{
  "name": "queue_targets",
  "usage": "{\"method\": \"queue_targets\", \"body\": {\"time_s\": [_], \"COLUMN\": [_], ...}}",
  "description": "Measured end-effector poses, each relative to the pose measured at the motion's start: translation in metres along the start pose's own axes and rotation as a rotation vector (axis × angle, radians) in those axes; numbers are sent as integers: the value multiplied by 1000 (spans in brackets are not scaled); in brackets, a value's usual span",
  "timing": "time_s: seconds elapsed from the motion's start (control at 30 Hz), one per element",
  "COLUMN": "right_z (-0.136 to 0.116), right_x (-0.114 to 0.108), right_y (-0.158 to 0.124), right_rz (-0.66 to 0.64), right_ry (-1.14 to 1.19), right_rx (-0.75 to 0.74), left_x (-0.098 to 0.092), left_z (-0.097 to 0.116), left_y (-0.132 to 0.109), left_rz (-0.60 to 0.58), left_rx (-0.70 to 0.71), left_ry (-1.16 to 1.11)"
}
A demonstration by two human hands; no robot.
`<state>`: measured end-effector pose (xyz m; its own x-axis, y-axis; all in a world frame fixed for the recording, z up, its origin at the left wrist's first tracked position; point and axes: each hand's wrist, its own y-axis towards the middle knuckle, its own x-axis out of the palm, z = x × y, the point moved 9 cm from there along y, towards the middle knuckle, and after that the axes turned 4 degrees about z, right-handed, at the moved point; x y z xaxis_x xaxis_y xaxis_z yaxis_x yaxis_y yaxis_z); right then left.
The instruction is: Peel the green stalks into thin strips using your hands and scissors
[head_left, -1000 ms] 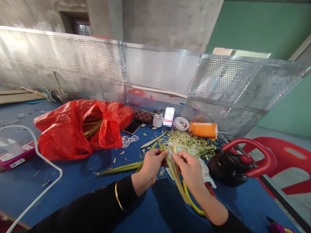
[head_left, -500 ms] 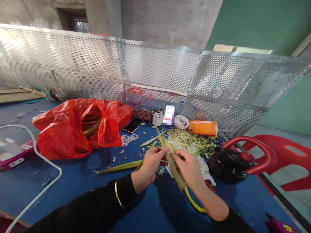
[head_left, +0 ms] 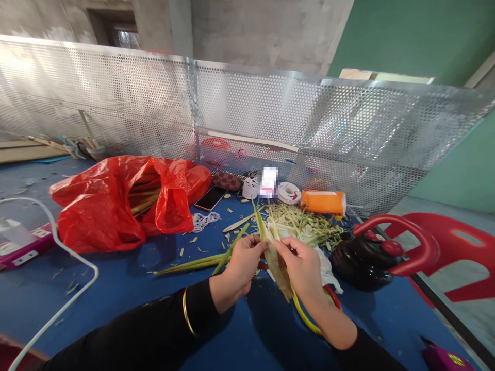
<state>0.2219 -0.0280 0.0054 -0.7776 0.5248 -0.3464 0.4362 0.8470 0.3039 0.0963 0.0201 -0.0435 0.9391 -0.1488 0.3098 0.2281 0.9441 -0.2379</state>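
Note:
Both hands hold a slim plant shoot, probably a bamboo shoot, above the table. Its pointed green tip leans away from me and its broad brown husk end hangs toward me. My left hand pinches the husk's left edge between thumb and fingers. At the right edge my right hand is closed in a pinch, its fingertips partly hidden. Between the hands the husk is spread, and a pale inner strip shows. Several whole green shoots lie left of my left hand. Beyond my right hand is a heap of shredded peelings.
A red plastic bag of shoots stands left. A phone, white string, a tape roll and an orange packet lie behind. A black kettle stands right; a white cable crosses the left side.
The husk is spread wider at the upper part, showing more of the pale inside. My right hand has turned slightly, its thumb now along the husk's right edge.

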Motion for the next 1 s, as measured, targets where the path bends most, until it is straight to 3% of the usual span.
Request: {"method": "queue_targets", "body": {"time_s": [0.1,0.33,0.43,0.57,0.8,1.0], "right_z": [8,19,11,0,10,9], "right_x": [0,18,19,15,7,6], "right_y": [3,4,2,1,6,3], "right_rz": [-4,-234,-268,-205,-76,-42], "right_ry": [83,154,122,-48,-35,-60], "right_rx": [70,209,152,19,53,20], "left_x": [-2,-11,-16,-18,2,0], "left_z": [1,7,12,18,10,-5], "left_y": [1,11,15,14,2,5], "left_rz": [18,72,105,114,-34,-9], "left_rx": [-12,66,112,156,109,27], "left_ry": [5,40,51,74,119,92]}}
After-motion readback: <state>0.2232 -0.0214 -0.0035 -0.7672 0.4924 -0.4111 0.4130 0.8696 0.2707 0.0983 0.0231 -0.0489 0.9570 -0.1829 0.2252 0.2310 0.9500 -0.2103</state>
